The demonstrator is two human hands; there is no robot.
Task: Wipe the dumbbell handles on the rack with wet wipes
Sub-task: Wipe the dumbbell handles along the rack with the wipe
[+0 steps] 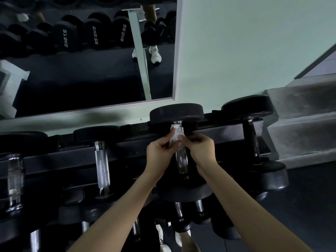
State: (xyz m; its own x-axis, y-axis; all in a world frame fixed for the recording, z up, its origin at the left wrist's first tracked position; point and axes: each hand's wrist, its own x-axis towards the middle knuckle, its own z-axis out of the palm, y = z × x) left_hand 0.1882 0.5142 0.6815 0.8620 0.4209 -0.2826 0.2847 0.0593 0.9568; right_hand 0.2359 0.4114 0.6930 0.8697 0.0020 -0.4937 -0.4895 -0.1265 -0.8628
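A black dumbbell rack (127, 157) holds several dumbbells with chrome knurled handles. Over the middle dumbbell's handle (181, 159), both hands pinch a small white wet wipe (176, 134). My left hand (160, 151) grips the wipe from the left, and my right hand (201, 148) grips it from the right. The wipe rests on the upper end of that handle, just below the far black head (176, 113). Another handle (102, 162) lies to the left, one (15, 177) at the far left and one (251, 137) at the right.
A wall mirror (81, 70) behind the rack reflects more dumbbells and white shoes. A pale green wall (245, 51) and a grey concrete step (300, 124) stand at the right. Lower rack tiers and my shoes (163, 239) show below my arms.
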